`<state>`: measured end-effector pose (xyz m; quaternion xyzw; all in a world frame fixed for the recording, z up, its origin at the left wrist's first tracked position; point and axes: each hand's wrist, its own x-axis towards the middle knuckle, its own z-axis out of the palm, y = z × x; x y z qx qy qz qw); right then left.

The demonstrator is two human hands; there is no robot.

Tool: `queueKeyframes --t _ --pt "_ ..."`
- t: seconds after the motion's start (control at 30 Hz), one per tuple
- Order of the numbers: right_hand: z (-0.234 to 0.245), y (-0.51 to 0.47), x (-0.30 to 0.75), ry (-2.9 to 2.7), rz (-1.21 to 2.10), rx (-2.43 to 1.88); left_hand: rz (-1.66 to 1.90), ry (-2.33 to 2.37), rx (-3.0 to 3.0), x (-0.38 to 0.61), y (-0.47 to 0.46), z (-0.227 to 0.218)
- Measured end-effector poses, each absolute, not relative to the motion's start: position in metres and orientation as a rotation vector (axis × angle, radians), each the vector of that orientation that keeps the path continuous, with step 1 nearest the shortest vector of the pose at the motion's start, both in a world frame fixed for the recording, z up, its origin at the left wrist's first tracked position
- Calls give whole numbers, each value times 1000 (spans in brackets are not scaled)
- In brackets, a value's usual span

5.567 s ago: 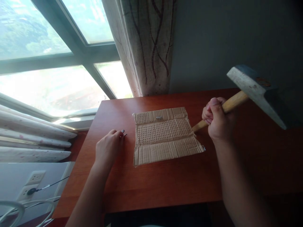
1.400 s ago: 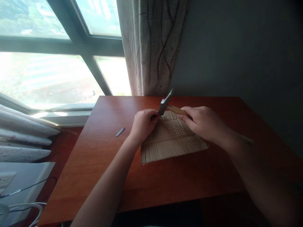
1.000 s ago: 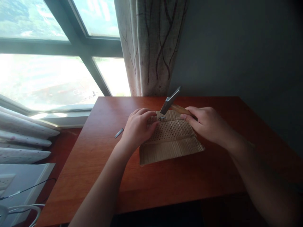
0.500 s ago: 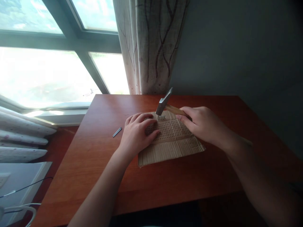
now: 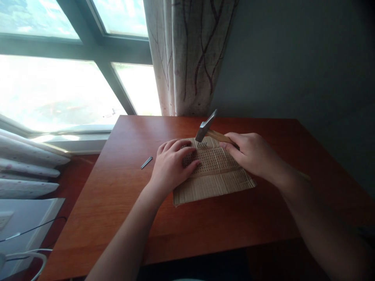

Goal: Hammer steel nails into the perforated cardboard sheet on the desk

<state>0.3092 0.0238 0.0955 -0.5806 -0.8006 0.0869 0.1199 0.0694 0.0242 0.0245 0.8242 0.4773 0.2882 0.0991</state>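
My right hand [image 5: 253,154] is closed around the wooden handle of a hammer [image 5: 204,128]. The metal head is tilted just above a row of several nails [image 5: 202,144] standing near the far edge of a perforated board [image 5: 211,159]. Beneath that board lies a piece of corrugated cardboard [image 5: 215,191]. Across the board's left side rests my left hand [image 5: 174,162], fingers spread and thumb apart, pressing on it. Its fingertips are close to the nails; whether they touch one cannot be made out. Left of this hand, a small bunch of loose nails [image 5: 146,162] lies on the table.
The reddish wooden table [image 5: 117,218] carries everything. A window [image 5: 58,93] and a patterned curtain [image 5: 191,58] stand behind it. White cables [image 5: 26,255] hang by a wall socket at lower left. A thin light stick end [image 5: 304,175] shows behind my right forearm.
The view has shifted slightly, moving everything a little to the right. The hammer head stays close over the nails, and both hands keep nearly the same pose.
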Motion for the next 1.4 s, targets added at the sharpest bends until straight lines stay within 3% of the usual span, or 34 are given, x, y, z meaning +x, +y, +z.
queueKeyframes --t 0.43,0.77,1.17,1.4 --pt "97 22 310 -2210 239 -1596 848 1405 2418 70 24 26" --pt "72 33 321 -1342 526 -1125 887 1391 2416 69 24 25" --pt "53 41 334 -1117 511 -1117 1362 1540 2108 52 35 27" --pt "50 48 337 -1181 654 -1060 1148 1777 2009 16 45 17"
